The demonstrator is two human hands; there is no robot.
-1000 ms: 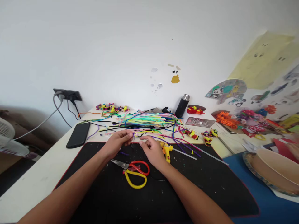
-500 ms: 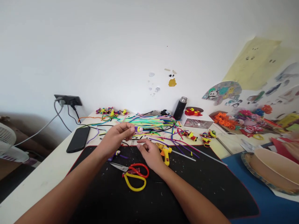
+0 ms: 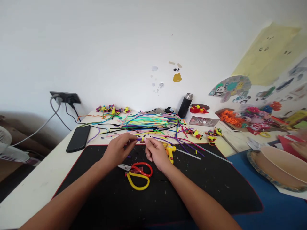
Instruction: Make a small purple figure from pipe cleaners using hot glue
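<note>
Between the fingertips of my left hand [image 3: 121, 147] is a small purple and yellow pipe-cleaner piece [image 3: 140, 139]. My right hand [image 3: 157, 154] is closed at the piece's right end, thumb and index finger pinched on it. Below the hands, scissors [image 3: 137, 175] with one red and one yellow handle lie on the black mat [image 3: 134, 207]. A yellow glue gun [image 3: 170, 152] with a clear glue stick rests just right of my right hand. Behind the hands lies a pile of colourful pipe cleaners [image 3: 151, 121].
A black phone [image 3: 78, 139] lies at the left. Small figures [image 3: 211, 137], a black bottle [image 3: 185, 105] and a drawer box [image 3: 203, 120] stand at the back right. Farther right are a large bowl [image 3: 283, 163] and part of another person's hand.
My right hand has closed and come up to the piece, where its fingers were apart before. My left hand has moved slightly lower in relation to the wall. The camera view has shifted a little.
</note>
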